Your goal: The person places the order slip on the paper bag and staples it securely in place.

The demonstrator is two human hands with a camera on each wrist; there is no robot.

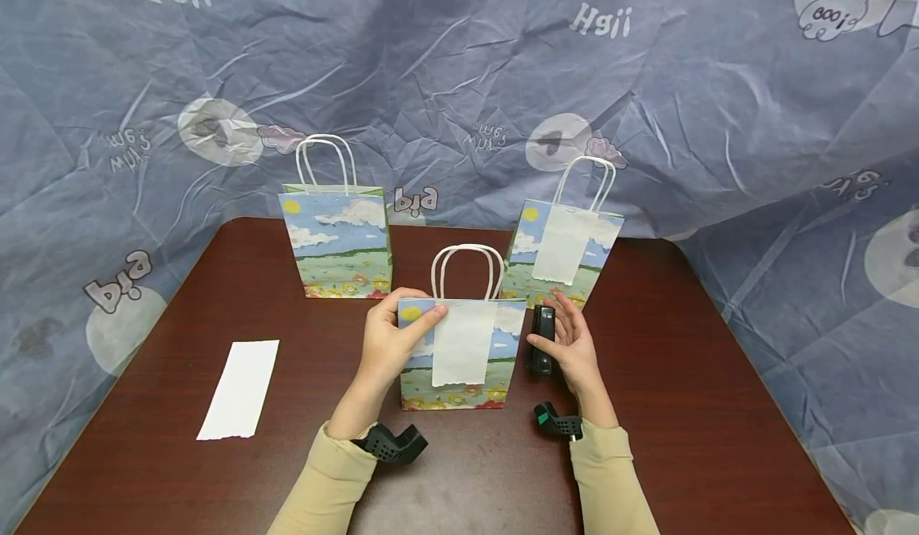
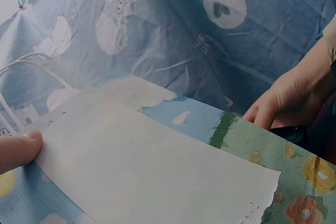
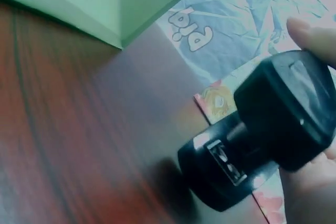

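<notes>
My left hand (image 1: 388, 340) grips a small paper gift bag (image 1: 416, 387) by its top left edge, thumb over the front and fingers behind. White twisted handles rise from the bag, and its front shows a painted sky and flower meadow. A white paper strip (image 1: 463, 344) lies on that front. Small staple marks (image 2: 251, 208) show near the strip's torn end in the left wrist view. Just right of the bag, my right hand (image 1: 577, 352) holds a black stapler (image 1: 543, 340) between thumb and fingers. The right wrist view shows the stapler (image 3: 283, 108) close up.
A matching bag (image 1: 337, 236) stands at the back left, its front plain. Another bag (image 1: 599, 240) at the back right carries a white strip (image 1: 565, 244). A loose white strip (image 1: 240, 391) lies at left on the brown table (image 1: 143, 407). Printed fabric (image 1: 445, 80) hangs behind.
</notes>
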